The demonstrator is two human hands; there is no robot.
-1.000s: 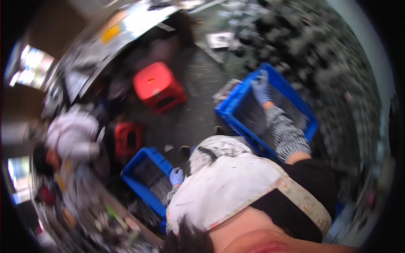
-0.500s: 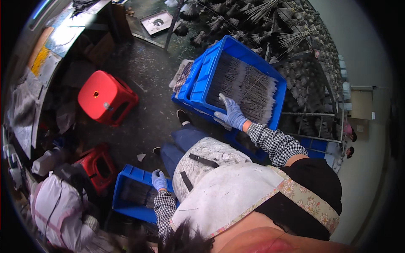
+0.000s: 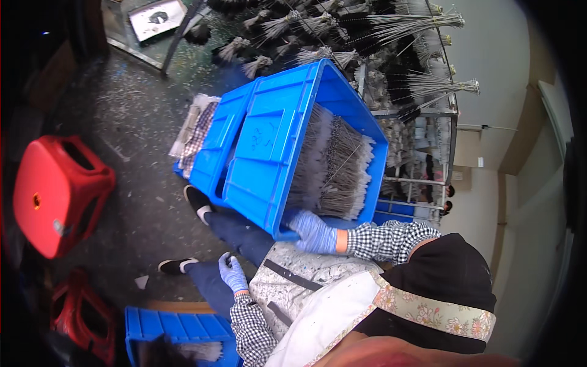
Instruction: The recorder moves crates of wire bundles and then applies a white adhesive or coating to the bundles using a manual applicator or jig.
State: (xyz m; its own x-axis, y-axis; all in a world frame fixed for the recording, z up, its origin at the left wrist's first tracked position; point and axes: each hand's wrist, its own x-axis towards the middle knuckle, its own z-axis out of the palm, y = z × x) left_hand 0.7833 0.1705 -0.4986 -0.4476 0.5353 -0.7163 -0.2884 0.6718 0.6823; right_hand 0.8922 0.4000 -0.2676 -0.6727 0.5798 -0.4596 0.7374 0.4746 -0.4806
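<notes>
My right hand (image 3: 315, 232), in a blue-grey glove, is closed on the near rim of a blue plastic bin (image 3: 269, 140). The bin is tilted, its outer wall turned up into view. Inside lie rows of thin wire-stemmed brushes (image 3: 342, 165) with pale, bristly ends. Behind its left side sits a second blue bin (image 3: 223, 137), with checked cloth (image 3: 199, 131) beside it. My left hand (image 3: 233, 275), gloved too, hangs beside my thigh with loosely bent fingers and nothing visible in it. Below it is a smaller blue bin (image 3: 177, 327) with more pale-ended pieces.
Two red plastic stools (image 3: 52, 189) stand on the dark, speckled floor at the left. A metal rack (image 3: 449, 140) holding many brush bundles (image 3: 422, 27) rises at the far right. A white tray (image 3: 157, 18) lies at the far left.
My right hand has moved from above the brushes to the bin's near rim, and the bin has tipped up. My left hand has come away from the smaller bin. The whole view has shifted.
</notes>
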